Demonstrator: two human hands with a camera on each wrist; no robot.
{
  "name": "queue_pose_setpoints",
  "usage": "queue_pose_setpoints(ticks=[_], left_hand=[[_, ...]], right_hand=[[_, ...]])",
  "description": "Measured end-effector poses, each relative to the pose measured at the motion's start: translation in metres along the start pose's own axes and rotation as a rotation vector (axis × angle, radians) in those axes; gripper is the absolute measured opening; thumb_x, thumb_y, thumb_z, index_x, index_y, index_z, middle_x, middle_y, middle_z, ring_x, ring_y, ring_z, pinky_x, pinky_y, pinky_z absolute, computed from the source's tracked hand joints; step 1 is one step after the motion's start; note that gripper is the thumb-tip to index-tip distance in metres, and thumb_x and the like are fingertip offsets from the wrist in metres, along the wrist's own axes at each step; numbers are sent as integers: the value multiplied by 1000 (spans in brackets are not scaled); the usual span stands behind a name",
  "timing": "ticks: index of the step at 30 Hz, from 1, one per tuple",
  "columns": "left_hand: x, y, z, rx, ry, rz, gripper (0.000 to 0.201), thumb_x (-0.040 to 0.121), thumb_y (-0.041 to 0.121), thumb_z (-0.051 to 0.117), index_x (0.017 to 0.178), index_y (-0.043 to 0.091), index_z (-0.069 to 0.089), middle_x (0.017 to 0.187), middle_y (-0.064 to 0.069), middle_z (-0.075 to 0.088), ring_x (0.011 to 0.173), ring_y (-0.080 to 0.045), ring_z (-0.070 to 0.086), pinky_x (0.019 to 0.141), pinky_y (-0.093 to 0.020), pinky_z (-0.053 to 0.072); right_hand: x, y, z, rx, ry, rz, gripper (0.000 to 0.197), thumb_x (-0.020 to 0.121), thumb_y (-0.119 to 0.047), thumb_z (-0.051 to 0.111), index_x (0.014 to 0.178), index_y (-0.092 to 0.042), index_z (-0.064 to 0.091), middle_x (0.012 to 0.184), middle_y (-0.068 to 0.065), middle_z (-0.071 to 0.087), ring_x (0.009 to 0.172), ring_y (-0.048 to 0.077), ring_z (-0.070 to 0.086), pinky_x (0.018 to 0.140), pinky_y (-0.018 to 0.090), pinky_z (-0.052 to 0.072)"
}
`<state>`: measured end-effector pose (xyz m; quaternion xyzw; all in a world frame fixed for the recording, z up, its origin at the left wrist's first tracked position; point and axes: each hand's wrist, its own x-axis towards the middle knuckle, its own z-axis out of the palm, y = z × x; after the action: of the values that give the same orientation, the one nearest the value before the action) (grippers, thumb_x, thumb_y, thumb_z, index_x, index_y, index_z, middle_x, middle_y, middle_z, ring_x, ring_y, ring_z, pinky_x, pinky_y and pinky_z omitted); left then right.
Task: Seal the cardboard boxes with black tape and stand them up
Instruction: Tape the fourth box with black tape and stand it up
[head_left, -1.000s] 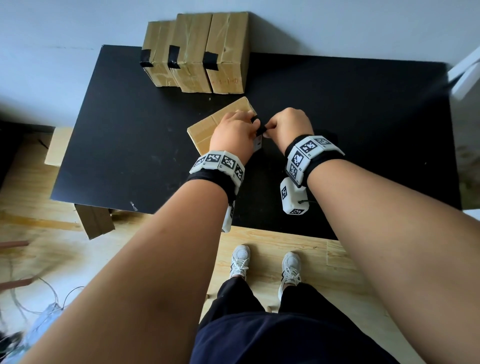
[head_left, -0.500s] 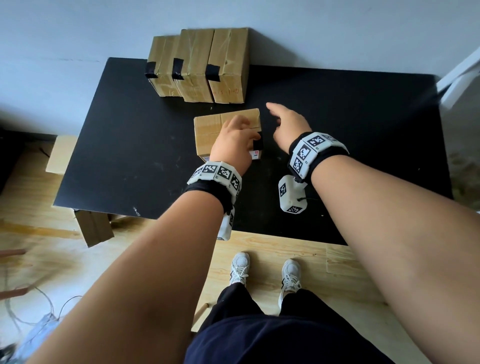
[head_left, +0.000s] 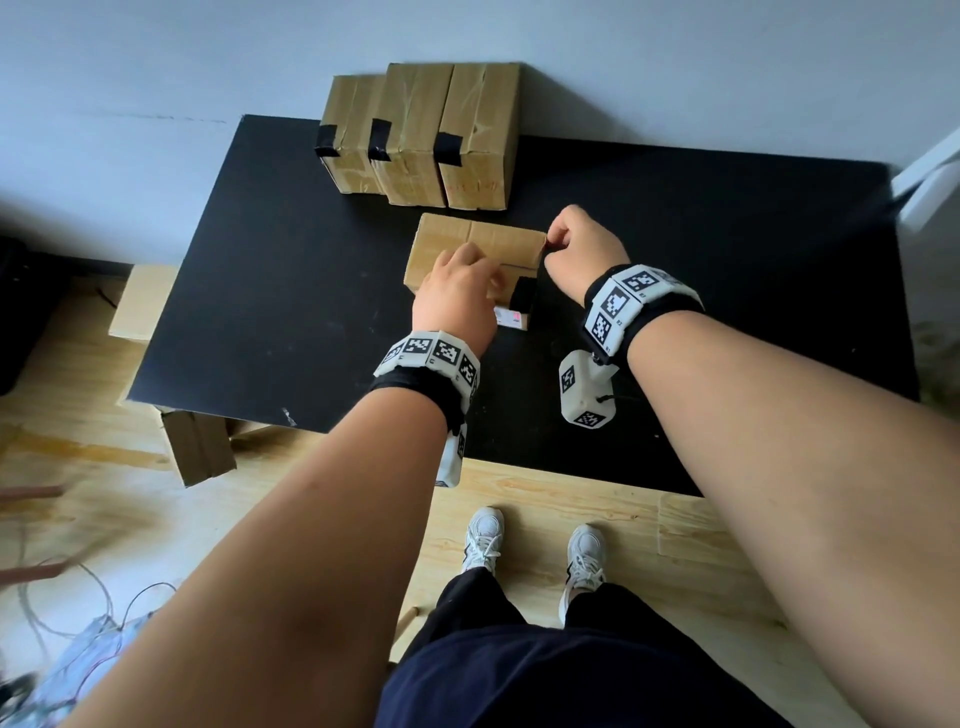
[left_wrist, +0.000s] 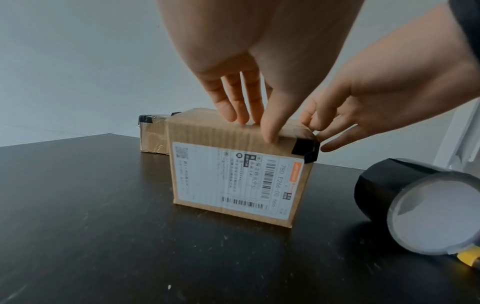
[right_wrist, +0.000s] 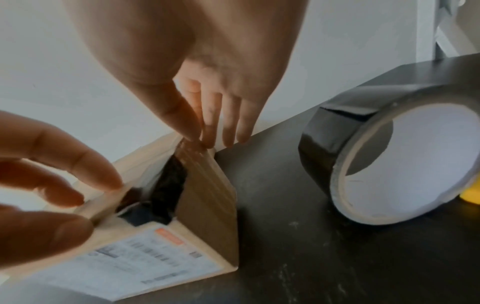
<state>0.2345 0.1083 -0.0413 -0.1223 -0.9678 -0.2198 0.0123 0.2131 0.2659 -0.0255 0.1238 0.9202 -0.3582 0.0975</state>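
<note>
A cardboard box (head_left: 478, 239) with a shipping label on its front (left_wrist: 233, 174) lies on the black table (head_left: 727, 260). A strip of black tape (head_left: 522, 293) wraps its near right corner (left_wrist: 305, 148). My left hand (head_left: 462, 291) rests on the box top with straight fingers, thumb on the front upper edge (left_wrist: 252, 129). My right hand (head_left: 576, 244) pinches the box's upper right edge between thumb and fingertips (right_wrist: 205, 137). The black tape roll (right_wrist: 337, 133) lies on its side to the right of the box (left_wrist: 389, 185).
Three taped boxes (head_left: 421, 135) stand side by side at the table's back edge against the wall. A yellow object (left_wrist: 470, 259) lies beside the roll. Another cardboard box (head_left: 197, 452) sits below the table's near left corner. A white frame (head_left: 930, 182) stands at the right.
The box has turned from a diagonal to square with the table. My right hand left the tape strip, opened, and now pinches the right edge. My left hand stayed on the box.
</note>
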Motion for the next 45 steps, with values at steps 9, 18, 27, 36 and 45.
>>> queue_pose_setpoints(ticks=[9,18,27,36,45], left_hand=[[8,-1,5,-26,-18,-12,20,80,-4,58,85,14,67,102,3,62,104,-20,48,80,-39,49],[13,2,5,-57,-12,-15,21,86,-2,52,93,9,68,108,-4,61,104,-24,48,78,-38,47],[23,22,4,-166,-101,-493,44,88,41,62,114,9,50,112,-7,58,97,-25,60,77,-33,49],[11,-2,1,-568,-65,-541,27,94,15,46,106,21,69,96,-1,70,88,-20,67,84,-39,56],[-12,17,-1,-393,-110,-658,36,88,39,61,70,10,71,54,2,56,47,-10,49,43,-20,36]], right_hand=[[-2,0,7,-12,-25,-41,55,95,-8,45,147,-22,33,153,0,33,133,21,43,103,29,37],[-9,5,11,0,173,-16,21,90,-25,61,106,-13,55,110,5,55,87,20,57,76,34,49],[-32,21,17,23,189,70,27,88,-27,63,107,-14,50,105,2,53,79,16,52,65,27,39],[-32,21,17,-28,227,-22,26,88,-23,63,110,-13,53,111,5,53,93,19,56,74,28,48],[-32,15,28,-172,182,-241,30,96,-13,52,123,-10,63,146,2,44,141,17,31,109,29,31]])
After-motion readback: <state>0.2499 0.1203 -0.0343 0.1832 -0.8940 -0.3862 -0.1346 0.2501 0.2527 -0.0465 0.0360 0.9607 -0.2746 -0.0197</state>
